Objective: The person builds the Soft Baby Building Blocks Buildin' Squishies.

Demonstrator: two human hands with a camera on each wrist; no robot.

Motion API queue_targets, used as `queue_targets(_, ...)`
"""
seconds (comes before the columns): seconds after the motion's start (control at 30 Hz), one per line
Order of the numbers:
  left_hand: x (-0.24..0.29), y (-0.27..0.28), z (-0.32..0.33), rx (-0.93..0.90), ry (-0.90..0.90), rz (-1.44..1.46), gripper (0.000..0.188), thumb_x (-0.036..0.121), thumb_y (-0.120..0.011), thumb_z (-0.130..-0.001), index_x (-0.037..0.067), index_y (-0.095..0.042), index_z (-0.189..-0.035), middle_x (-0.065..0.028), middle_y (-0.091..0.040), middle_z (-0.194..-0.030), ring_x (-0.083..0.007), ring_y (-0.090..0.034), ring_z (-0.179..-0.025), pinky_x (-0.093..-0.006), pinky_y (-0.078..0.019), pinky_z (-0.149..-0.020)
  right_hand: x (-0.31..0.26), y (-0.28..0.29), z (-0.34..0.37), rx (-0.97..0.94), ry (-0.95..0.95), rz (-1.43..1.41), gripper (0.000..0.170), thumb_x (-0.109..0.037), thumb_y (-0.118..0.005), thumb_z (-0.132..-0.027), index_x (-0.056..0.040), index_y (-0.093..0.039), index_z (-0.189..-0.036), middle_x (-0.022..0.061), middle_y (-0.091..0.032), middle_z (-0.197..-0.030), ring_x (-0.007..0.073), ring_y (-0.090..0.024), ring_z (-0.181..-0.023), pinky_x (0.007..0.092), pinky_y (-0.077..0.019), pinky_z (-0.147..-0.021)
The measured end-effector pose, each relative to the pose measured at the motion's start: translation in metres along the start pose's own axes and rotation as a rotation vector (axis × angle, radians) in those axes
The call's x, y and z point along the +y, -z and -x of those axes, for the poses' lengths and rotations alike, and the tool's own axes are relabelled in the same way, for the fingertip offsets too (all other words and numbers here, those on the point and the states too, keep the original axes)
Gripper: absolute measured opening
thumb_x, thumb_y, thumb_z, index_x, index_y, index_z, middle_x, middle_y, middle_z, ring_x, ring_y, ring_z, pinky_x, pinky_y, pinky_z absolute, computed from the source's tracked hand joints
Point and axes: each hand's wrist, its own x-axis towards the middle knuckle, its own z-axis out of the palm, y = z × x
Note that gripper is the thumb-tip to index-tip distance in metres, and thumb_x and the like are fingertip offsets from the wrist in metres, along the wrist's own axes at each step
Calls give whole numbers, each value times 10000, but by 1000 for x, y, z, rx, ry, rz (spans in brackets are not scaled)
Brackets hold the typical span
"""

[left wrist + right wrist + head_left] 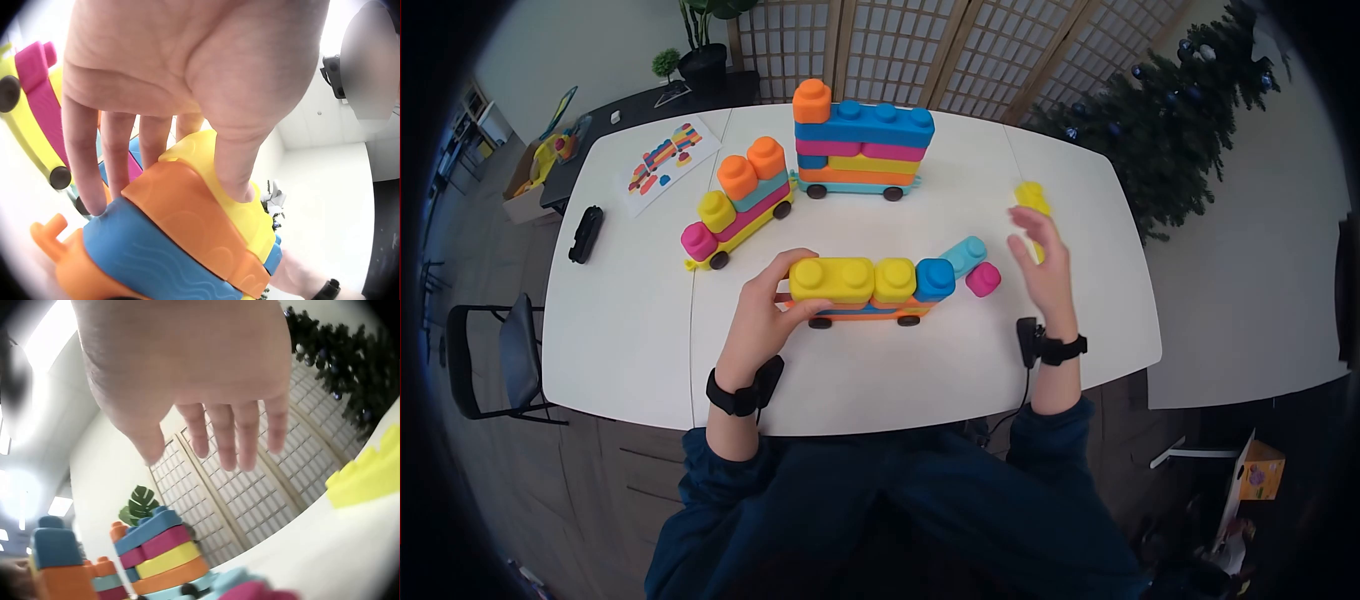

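Note:
My left hand (760, 308) grips the near-left end of a toy block wagon (865, 312) on wheels, thumb on the near side and fingers behind. Along its top sit yellow blocks (832, 280) and a blue block (935, 280). The left wrist view shows the thumb pressed on the yellow layer, over an orange block (187, 212) and a wavy blue block (156, 256). Holding nothing, my right hand (1048, 268) hovers over the table's right side, fingers extended. Near its fingertips lies a long yellow studded piece (1030, 194). A light-blue block (964, 256) and pink block (983, 280) lie between wagon and right hand.
Behind the wagon stands a tall block wagon (865, 150), with a stepped block wagon (745, 205) to its left. A picture sheet (665, 160) and a black case (586, 234) lie on the white table (620, 340). A decorated tree (1170, 110) stands beyond the right edge.

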Motion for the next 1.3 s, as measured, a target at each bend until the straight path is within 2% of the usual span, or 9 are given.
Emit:
queue_targets(0.17,-3,0,-2,-10,1,9,531,124,-834,-840,83,-586,-1307,-100,-709,-1176,-250,-684,-1154,-385,-602,-899,80,46,-13,125,-272,755,462,-291,-761,-898,-53,-624,-1270,194,-697,-1199,367,-671,-1101,432,-559,-897)
queue_targets(0.27,-2,-1,-2,-7,-3,9,537,128,-838,-836,88,-587,-1310,-98,-709,-1183,-251,-681,-1161,-382,-600,-891,104,51,-11,-50,-499,817,537,-343,-778,-867,-44,-614,-1282,194,-730,-1102,377,-696,-1047,460,-571,-851)
queue_targets(0.4,-3,0,0,2,-3,6,545,134,-843,-830,99,-588,-1311,-95,-708,-1188,-254,-677,-1170,-377,-595,-874,112,48,-8,-95,-550,739,548,-357,-780,-857,-24,-627,-1264,197,-746,-1029,385,-712,-987,466,-577,-836)
queue_targets(0.6,2,4,1,-24,-22,-66,650,166,-854,-820,96,-549,-1391,-116,-694,-1249,-267,-656,-1200,-407,-561,-944,101,47,-11,173,-438,712,503,-337,-739,-912,-8,-647,-1281,203,-746,-1070,353,-717,-1014,421,-579,-865)
queue_targets(0.7,0,6,3,34,-50,-63,806,187,-875,-791,106,-472,-1484,-122,-653,-1350,-267,-616,-1253,-424,-524,-1004,55,42,-11,302,-285,305,481,-246,-755,-924,-3,-635,-1322,187,-738,-1126,280,-719,-1020,363,-581,-863)
queue_targets(0.77,5,10,3,65,-69,-48,827,189,-859,-807,115,-439,-1515,-118,-630,-1390,-264,-598,-1274,-426,-511,-1018,17,30,-10,187,-163,-168,456,-134,-768,-915,2,-635,-1329,172,-716,-1203,219,-703,-1036,323,-573,-874)
queue_targets(1.0,20,18,-1,157,-197,28,750,195,-715,-912,132,-378,-1579,-109,-594,-1449,-255,-580,-1297,-425,-478,-1054,-68,-3,-3,-198,140,-148,453,-84,-781,-881,-5,-653,-1308,149,-707,-1238,228,-699,-1073,333,-563,-916)
queue_targets(1.13,27,15,-4,143,-251,14,752,187,-704,-912,132,-372,-1585,-117,-620,-1413,-257,-591,-1282,-422,-477,-1056,-83,-16,-2,-361,260,-141,476,-116,-812,-838,-14,-667,-1280,159,-709,-1210,308,-690,-1088,351,-533,-961)
queue_targets(1.3,22,11,-4,185,-253,30,529,179,-668,-963,91,-543,-1470,-118,-687,-1285,-247,-650,-1184,-380,-512,-996,-84,-28,-1,-421,288,-136,466,-102,-799,-849,-13,-667,-1287,164,-702,-1237,295,-686,-1105,349,-531,-969)
